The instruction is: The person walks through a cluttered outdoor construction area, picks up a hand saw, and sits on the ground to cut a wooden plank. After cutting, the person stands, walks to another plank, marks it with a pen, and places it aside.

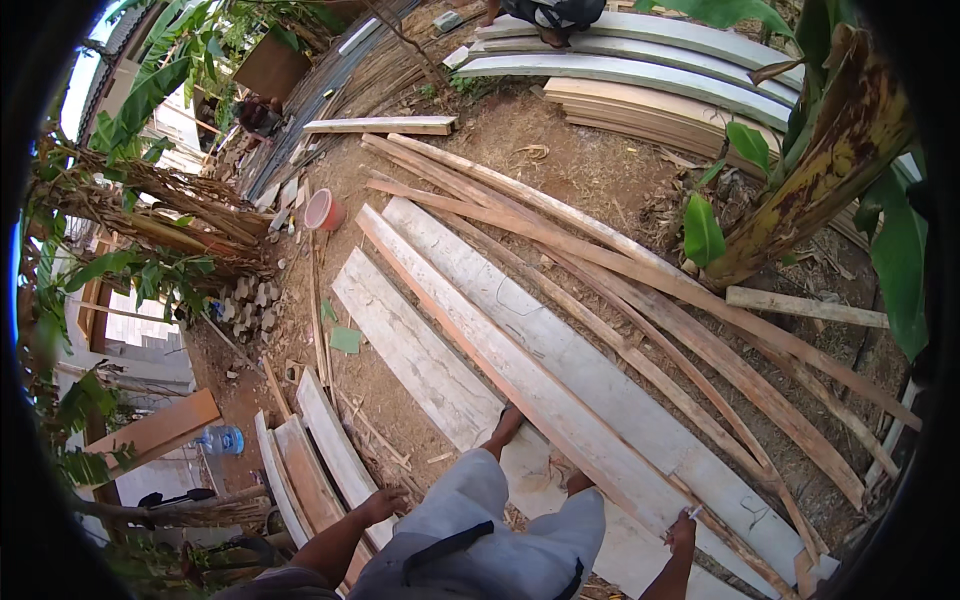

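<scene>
My left hand [383, 505] hangs beside my thigh, fingers loosely apart with nothing seen in them, over the whitish boards [335, 440] stacked at the left. My right hand [682, 532] is closed near the lower end of a long whitish plank [560, 410]. A small white thing [692, 512] shows at its fingertips, too small to name. That plank lies between two wide pale boards, the left one [415, 350] and the right one [560, 340]. One of my feet [510, 425] rests on the left wide board.
Long wooden strips [640, 270] cross the ground on the right. A red bucket [324, 211] stands beyond the boards; a water jug [220, 440] is at left. At the back, a person [555, 18] is by stacked planks [640, 70]. A banana trunk [820, 160] leans at right.
</scene>
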`<state>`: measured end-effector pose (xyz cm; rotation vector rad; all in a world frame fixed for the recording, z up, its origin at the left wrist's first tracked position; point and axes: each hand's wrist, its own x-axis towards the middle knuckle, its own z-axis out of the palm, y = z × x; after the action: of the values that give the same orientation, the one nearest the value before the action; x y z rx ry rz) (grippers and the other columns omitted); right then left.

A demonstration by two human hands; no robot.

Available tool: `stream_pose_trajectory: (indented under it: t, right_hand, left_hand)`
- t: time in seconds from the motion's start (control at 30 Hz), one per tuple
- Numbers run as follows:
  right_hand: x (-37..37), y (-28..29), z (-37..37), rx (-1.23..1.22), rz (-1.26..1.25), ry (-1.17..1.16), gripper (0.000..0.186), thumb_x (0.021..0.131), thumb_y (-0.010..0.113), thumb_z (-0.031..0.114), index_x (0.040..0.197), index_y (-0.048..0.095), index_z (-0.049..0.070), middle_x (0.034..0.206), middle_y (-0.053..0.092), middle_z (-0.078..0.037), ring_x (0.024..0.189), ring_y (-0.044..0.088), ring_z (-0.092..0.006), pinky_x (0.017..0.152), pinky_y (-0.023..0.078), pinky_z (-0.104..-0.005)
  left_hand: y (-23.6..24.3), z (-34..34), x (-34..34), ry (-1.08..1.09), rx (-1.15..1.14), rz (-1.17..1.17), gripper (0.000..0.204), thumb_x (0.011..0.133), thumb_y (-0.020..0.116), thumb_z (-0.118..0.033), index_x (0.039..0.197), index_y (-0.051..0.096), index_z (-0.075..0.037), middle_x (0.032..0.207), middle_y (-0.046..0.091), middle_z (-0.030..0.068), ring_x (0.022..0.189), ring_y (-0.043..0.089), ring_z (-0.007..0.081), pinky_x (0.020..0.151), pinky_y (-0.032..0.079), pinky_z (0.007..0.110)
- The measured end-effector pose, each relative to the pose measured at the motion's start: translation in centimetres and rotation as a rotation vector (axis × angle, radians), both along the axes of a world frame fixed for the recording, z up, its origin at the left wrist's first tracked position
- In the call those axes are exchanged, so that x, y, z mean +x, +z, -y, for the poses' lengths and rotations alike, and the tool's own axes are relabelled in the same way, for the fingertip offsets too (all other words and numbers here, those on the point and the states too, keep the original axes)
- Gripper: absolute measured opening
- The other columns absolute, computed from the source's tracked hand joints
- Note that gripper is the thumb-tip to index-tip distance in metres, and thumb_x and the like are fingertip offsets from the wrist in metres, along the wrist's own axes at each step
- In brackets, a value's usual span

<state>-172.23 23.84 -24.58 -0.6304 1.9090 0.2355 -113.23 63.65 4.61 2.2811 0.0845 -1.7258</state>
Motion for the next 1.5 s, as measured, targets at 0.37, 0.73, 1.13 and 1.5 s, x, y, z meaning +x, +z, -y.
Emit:
stream_pose_trajectory:
  t: [0.37, 0.73, 1.13, 1.5]
  right_hand:
    - [12.3, 33.0, -1.9, -0.475, -0.228, 0.420, 0.066, 0.098, 0.049, 0.054, 0.103, 0.065, -0.010, 0.080, 0.065, -0.023, 0.072, 0.062, -0.0336, 0.064, 0.050, -0.0439]
    - [27.8, 60.9, -4.4, -0.592, -0.583, 0.760, 0.077, 0.100, 0.033, 0.062, 0.064, 0.062, 0.000, 0.055, 0.056, -0.015, 0.049, 0.055, -0.0280, 0.051, 0.046, -0.0424]
    - [41.4, 60.8, 0.9, -0.672, -0.494, 0.858, 0.068, 0.101, 0.035, 0.056, 0.067, 0.057, 0.002, 0.060, 0.057, -0.015, 0.054, 0.056, -0.0274, 0.051, 0.048, -0.0414]
    - [65.2, 50.7, 9.7, -0.670, -0.232, 0.948, 0.060, 0.101, 0.037, 0.053, 0.078, 0.057, 0.002, 0.069, 0.058, -0.015, 0.060, 0.059, -0.0275, 0.051, 0.050, -0.0407]
  left_hand:
    - [-6.7, 9.9, 13.3, 0.233, -0.520, 0.083, 0.051, 0.095, 0.064, -0.035, 0.131, 0.057, 0.001, 0.105, 0.068, 0.0107, 0.096, 0.064, 0.0189, 0.084, 0.053, 0.033]
    - [-3.8, 18.1, 22.3, 1.200, -0.488, -0.257, 0.092, 0.086, 0.042, -0.080, 0.149, 0.033, -0.014, 0.143, 0.043, 0.0151, 0.124, 0.048, 0.0367, 0.097, 0.042, 0.059]
    - [1.6, 27.7, 27.0, 1.639, -0.556, -0.316, 0.090, 0.088, 0.051, -0.072, 0.146, 0.036, -0.005, 0.145, 0.047, 0.0132, 0.132, 0.046, 0.0283, 0.110, 0.036, 0.049]
    - [-3.4, 27.0, 42.7, 1.533, -0.578, -0.508, 0.088, 0.085, 0.043, -0.081, 0.144, 0.040, -0.016, 0.143, 0.047, 0.0136, 0.126, 0.049, 0.0298, 0.098, 0.044, 0.052]
